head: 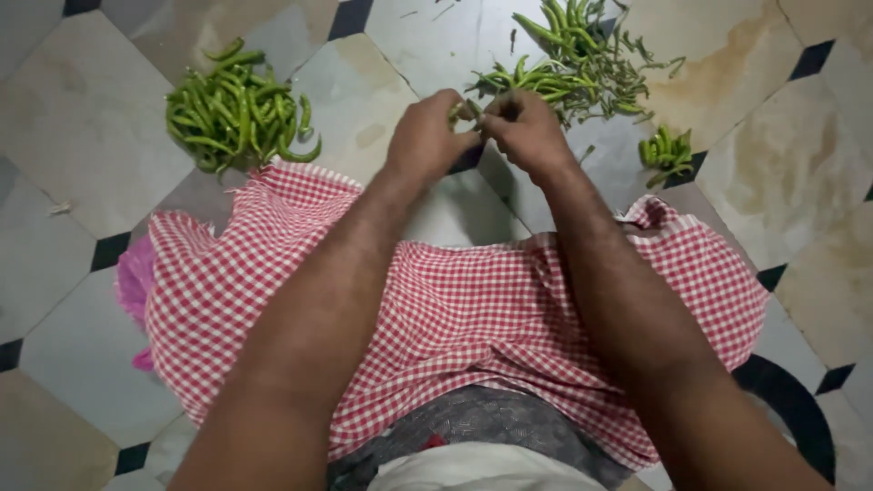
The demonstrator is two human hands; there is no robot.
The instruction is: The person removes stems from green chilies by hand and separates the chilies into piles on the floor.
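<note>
Pinched between the fingertips of both hands, a green chilli [466, 111] sits at twelve o'clock above the lap; the left hand [426, 136] and right hand [529, 132] press together around it. A chilli heap [235, 114] lies at ten o'clock, a stemmy pile [573, 68] at one o'clock. Judging by this tight grip, the pod could snap mid-length, or slip onto the red checked cloth [455, 318].

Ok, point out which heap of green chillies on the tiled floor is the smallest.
The small cluster of green chillies at far right; the left pile and top heap are much bigger.
</note>
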